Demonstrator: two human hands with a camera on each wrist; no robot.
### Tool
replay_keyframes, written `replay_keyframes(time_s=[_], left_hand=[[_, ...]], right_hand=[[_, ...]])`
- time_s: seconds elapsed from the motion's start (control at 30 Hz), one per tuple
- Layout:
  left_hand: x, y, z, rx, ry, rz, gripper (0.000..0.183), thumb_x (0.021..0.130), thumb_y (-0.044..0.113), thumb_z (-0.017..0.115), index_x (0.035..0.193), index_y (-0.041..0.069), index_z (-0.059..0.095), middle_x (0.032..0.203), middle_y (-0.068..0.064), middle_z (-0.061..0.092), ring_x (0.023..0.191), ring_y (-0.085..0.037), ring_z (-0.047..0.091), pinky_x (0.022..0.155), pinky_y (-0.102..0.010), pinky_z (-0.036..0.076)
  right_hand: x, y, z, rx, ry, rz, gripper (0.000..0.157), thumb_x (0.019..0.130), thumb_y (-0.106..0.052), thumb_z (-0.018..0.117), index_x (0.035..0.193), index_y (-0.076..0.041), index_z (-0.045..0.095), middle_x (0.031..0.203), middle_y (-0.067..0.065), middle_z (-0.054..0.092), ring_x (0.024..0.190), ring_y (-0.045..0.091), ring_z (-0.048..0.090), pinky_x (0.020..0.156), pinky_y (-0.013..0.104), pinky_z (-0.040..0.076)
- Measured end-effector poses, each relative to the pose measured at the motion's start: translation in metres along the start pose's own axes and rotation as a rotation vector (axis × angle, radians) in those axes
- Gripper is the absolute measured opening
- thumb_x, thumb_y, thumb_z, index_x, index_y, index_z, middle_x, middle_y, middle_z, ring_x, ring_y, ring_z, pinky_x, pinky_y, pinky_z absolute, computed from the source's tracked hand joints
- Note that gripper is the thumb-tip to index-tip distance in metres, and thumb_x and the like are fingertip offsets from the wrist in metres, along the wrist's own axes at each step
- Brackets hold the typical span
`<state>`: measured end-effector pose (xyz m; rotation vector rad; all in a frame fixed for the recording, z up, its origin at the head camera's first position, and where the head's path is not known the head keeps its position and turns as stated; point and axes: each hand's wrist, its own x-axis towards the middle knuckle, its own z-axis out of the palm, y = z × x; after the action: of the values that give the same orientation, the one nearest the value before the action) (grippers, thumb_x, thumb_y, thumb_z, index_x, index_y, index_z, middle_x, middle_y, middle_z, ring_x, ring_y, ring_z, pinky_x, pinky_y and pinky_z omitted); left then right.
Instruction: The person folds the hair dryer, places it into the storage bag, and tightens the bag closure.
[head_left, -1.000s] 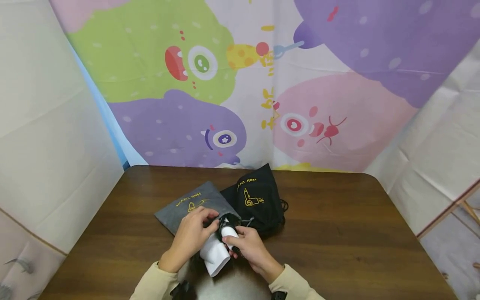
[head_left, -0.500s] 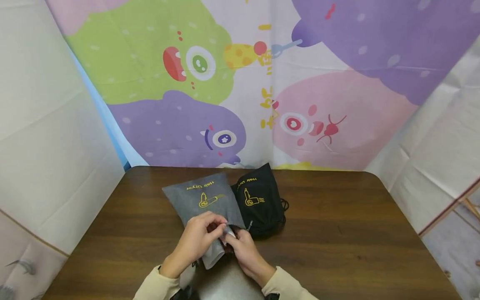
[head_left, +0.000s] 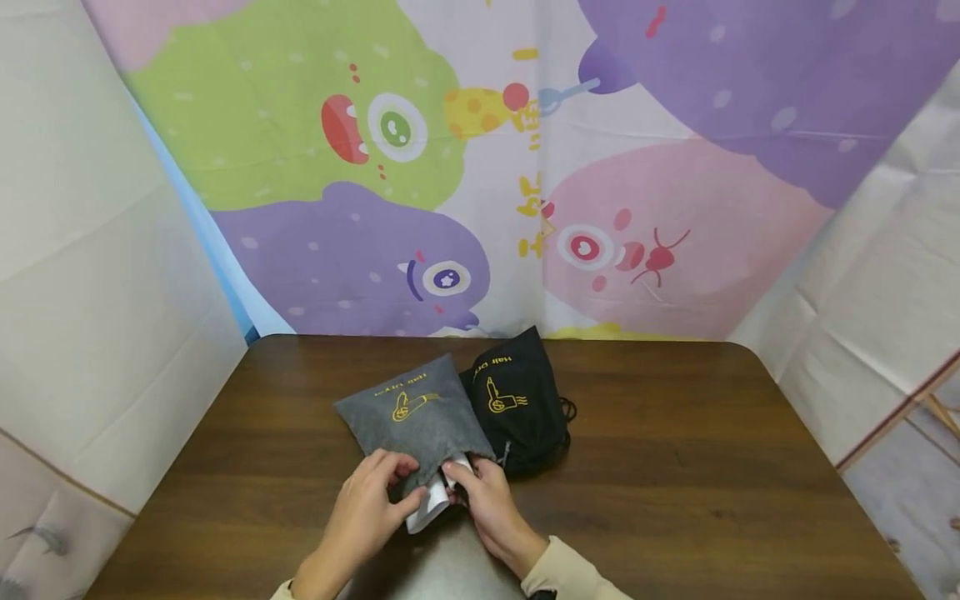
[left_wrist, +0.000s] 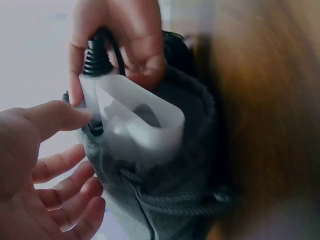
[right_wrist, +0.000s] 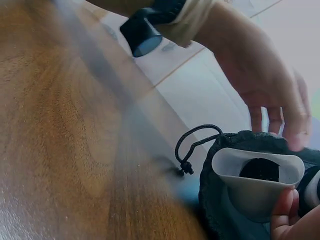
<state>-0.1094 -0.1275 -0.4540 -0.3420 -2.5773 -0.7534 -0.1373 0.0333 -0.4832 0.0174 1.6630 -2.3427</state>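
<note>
A white hair dryer (head_left: 429,507) sits mostly inside a grey drawstring bag (head_left: 427,412) printed with a yellow hair dryer picture. Its wide nozzle (right_wrist: 260,195) and corded handle end show at the bag's mouth. My right hand (head_left: 495,508) grips the handle beside the black ribbed cord guard (left_wrist: 96,60). At the other side of the mouth is my left hand (head_left: 363,504), fingers spread and relaxed against the cloth. Its thumb (left_wrist: 75,117) lies by the rim, close to the handle. The body of the dryer is hidden in the bag.
Right behind the grey bag lies a full black drawstring bag (head_left: 517,425) with the same print. Both are on a brown wooden table (head_left: 675,467). A cartoon-printed cloth (head_left: 420,250) hangs behind it, and pale panels stand at both sides.
The grey bag has come over more of the hair dryer and shifted right, so less white shows. My left fingers have parted from the rim and moved slightly left and down.
</note>
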Motion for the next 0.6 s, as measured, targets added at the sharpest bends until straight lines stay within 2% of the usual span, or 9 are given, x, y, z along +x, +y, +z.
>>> replay_keyframes(time_s=[0.1, 0.17, 0.27, 0.37, 0.43, 0.5, 0.6], left_hand=[[-0.004, -0.003, -0.002, 0.058, 0.024, 0.025, 0.023, 0.064, 0.011, 0.084, 0.079, 0.015, 0.067, 0.074, 0.008, 0.06, 0.069, -0.008, 0.057, 0.062, -0.027, 0.047], [-0.005, -0.004, -0.003, 0.049, 0.01, 0.021, 0.019, 0.065, 0.009, 0.081, 0.076, 0.016, 0.067, 0.07, 0.01, 0.06, 0.065, -0.004, 0.057, 0.06, -0.024, 0.047], [-0.005, -0.003, -0.007, -0.085, -0.071, -0.003, 0.015, 0.069, 0.003, 0.077, 0.073, 0.015, 0.068, 0.066, 0.011, 0.062, 0.06, 0.002, 0.055, 0.057, -0.02, 0.047], [-0.004, -0.001, -0.011, -0.258, -0.206, -0.014, 0.013, 0.074, 0.002, 0.074, 0.075, 0.014, 0.068, 0.067, 0.009, 0.065, 0.061, 0.006, 0.054, 0.057, -0.018, 0.048], [-0.004, 0.0, -0.012, -0.309, -0.262, -0.005, 0.012, 0.076, 0.003, 0.073, 0.076, 0.014, 0.067, 0.067, 0.009, 0.065, 0.061, 0.007, 0.053, 0.057, -0.018, 0.048], [-0.003, 0.003, -0.011, -0.281, -0.25, 0.005, 0.014, 0.075, 0.005, 0.074, 0.078, 0.016, 0.065, 0.068, 0.011, 0.063, 0.062, 0.007, 0.053, 0.058, -0.017, 0.047], [0.0, 0.008, -0.005, -0.178, -0.117, 0.032, 0.021, 0.071, 0.008, 0.079, 0.083, 0.017, 0.064, 0.072, 0.011, 0.06, 0.063, 0.003, 0.053, 0.059, -0.018, 0.045]], right_hand=[[0.002, 0.001, 0.001, 0.008, 0.019, -0.012, 0.016, 0.091, -0.009, 0.058, 0.102, 0.001, 0.054, 0.077, -0.003, 0.055, 0.064, 0.007, 0.051, 0.061, 0.019, 0.046], [0.004, 0.001, 0.003, 0.014, 0.027, -0.026, 0.02, 0.09, -0.008, 0.058, 0.106, 0.004, 0.054, 0.079, -0.003, 0.056, 0.065, 0.007, 0.051, 0.061, 0.019, 0.046], [0.006, 0.004, 0.006, 0.008, 0.041, -0.044, 0.029, 0.087, -0.004, 0.056, 0.114, 0.006, 0.052, 0.087, -0.001, 0.057, 0.072, 0.008, 0.053, 0.065, 0.021, 0.046], [0.006, 0.008, 0.009, -0.015, 0.083, -0.06, 0.04, 0.085, -0.001, 0.052, 0.124, 0.01, 0.049, 0.108, 0.006, 0.061, 0.091, 0.007, 0.056, 0.078, 0.021, 0.047], [0.005, 0.01, 0.01, -0.034, 0.105, -0.068, 0.045, 0.086, 0.0, 0.051, 0.13, 0.011, 0.048, 0.123, 0.01, 0.058, 0.105, 0.008, 0.053, 0.088, 0.021, 0.045], [0.006, 0.012, 0.01, -0.054, 0.113, -0.07, 0.046, 0.086, -0.001, 0.051, 0.13, 0.01, 0.049, 0.13, 0.013, 0.056, 0.11, 0.008, 0.052, 0.092, 0.02, 0.043], [0.008, 0.013, 0.011, -0.072, 0.098, -0.067, 0.045, 0.087, -0.004, 0.053, 0.13, 0.009, 0.051, 0.129, 0.012, 0.057, 0.11, 0.009, 0.052, 0.092, 0.02, 0.043]])
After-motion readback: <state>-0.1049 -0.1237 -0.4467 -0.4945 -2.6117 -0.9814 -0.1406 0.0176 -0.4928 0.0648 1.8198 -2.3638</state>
